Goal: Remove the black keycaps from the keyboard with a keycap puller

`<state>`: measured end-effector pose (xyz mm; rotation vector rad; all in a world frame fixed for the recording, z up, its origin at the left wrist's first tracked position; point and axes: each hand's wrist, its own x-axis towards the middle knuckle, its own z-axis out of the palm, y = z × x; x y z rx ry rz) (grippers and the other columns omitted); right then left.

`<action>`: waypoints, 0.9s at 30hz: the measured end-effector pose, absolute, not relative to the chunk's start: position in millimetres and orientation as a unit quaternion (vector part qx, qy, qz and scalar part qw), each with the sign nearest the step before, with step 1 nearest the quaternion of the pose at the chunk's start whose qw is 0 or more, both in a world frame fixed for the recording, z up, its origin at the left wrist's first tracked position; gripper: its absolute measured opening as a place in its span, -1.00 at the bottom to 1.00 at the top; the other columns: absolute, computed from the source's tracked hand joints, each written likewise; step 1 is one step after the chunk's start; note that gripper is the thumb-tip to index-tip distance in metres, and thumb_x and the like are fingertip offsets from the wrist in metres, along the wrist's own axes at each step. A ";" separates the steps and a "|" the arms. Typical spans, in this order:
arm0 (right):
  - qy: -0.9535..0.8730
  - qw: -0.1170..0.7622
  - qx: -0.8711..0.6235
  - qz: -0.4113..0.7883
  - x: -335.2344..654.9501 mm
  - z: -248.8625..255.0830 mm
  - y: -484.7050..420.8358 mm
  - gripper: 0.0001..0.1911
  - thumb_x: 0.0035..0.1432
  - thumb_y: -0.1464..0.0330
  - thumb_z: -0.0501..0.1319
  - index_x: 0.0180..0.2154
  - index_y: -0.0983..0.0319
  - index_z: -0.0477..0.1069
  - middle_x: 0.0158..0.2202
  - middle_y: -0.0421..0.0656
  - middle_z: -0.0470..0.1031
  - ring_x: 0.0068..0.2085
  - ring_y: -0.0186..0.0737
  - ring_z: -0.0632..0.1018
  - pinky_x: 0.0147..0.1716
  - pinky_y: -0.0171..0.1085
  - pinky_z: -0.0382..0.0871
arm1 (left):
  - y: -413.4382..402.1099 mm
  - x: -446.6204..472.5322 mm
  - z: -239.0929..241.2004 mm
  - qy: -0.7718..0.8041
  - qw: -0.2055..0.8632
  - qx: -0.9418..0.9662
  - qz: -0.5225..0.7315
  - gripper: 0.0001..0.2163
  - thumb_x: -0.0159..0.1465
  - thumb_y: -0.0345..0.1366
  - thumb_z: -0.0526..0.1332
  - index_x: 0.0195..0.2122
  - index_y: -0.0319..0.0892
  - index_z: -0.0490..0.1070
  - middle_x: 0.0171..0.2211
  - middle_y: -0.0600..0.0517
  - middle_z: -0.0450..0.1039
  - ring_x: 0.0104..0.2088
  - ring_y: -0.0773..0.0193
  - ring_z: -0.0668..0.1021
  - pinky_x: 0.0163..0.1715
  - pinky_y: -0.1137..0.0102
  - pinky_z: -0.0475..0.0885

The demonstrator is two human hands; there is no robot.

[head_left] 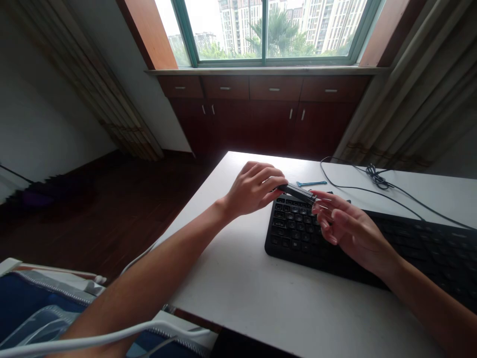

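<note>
My left hand (257, 186) is closed, its thumb and fingers pinching the left end of a slim dark bar (298, 192). The bar has a ridged or segmented grey face, and its exact kind is unclear. It is held tilted over the top left corner of a black keyboard (294, 226) with raised keys. My right hand (346, 226) has its curled fingertips at the bar's right end. Something small, shiny or clear shows between those fingers, too fine to name. A thin blue tool (312, 184) with a forked end lies just behind the bar.
The keyboard rests on a white table (238, 263). A black cable (376, 176), partly bundled, runs across the back right. At the lower left, a white tube-like cord (122, 334) passes in front of a blue zipped bag (33, 303). Dark red cabinets (257, 122) stand below the window.
</note>
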<state>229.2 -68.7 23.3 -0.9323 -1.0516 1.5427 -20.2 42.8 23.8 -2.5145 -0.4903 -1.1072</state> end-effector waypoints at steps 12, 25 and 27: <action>-0.422 0.584 -0.434 0.540 222.2 20.5 -69.0 -0.69 0.16 0.23 0.41 -0.04 0.12 0.62 -0.32 -0.20 0.41 -0.48 -0.47 0.29 -0.62 -0.48 0.22 | 41.2 -17.4 22.5 -0.161 0.185 -0.887 -0.390 -0.81 0.36 -0.19 0.27 -0.07 -0.12 0.40 -0.16 0.05 0.62 -0.15 0.21 0.59 -0.10 0.26 0.34; -0.440 0.583 -0.438 0.525 220.7 18.3 -68.2 -0.74 0.01 0.29 0.51 -0.19 0.08 0.63 -0.02 -0.17 0.48 -0.47 -0.50 0.33 -0.64 -0.46 0.24 | 36.4 -12.9 22.3 -0.135 0.185 -0.890 -0.393 -0.77 0.36 -0.15 0.27 -0.02 -0.09 0.39 -0.21 0.06 0.58 -0.23 0.26 0.55 -0.17 0.31 0.36; -0.450 0.579 -0.439 0.519 221.2 16.7 -67.4 -0.74 0.00 0.31 0.51 -0.20 0.08 0.63 0.01 -0.18 0.47 -0.48 -0.51 0.34 -0.63 -0.45 0.24 | 35.2 -11.6 22.2 -0.130 0.184 -0.890 -0.396 -0.77 0.37 -0.13 0.27 -0.03 -0.09 0.39 -0.22 0.07 0.58 -0.24 0.27 0.55 -0.18 0.32 0.36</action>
